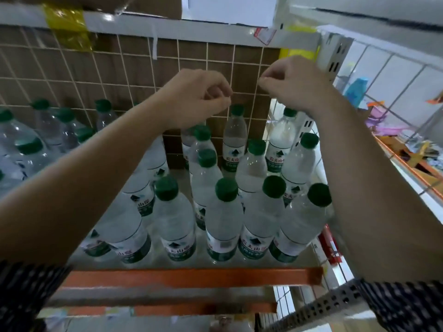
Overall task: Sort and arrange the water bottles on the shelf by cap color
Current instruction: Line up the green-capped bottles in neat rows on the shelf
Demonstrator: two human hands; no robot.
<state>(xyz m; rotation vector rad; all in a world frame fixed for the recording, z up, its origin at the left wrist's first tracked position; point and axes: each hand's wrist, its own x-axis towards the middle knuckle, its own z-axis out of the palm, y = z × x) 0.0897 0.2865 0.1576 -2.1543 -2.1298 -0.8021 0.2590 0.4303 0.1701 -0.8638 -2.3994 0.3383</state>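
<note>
Many green-capped water bottles [225, 219] stand just behind the orange rail [191, 276]. Your left hand [199, 97] and right hand [292, 82] hover well above that rail, fingers curled, empty. Bottles look full, likely heavy and slick: grip below the cap.

The light is soft and rather dim under the upper shelf [203, 32], while the white wall [395, 65] at the right is much brighter. The wide lens bends straight lines near the edges, and everything is slightly blurred, the sleeves [407, 307] most.
</note>
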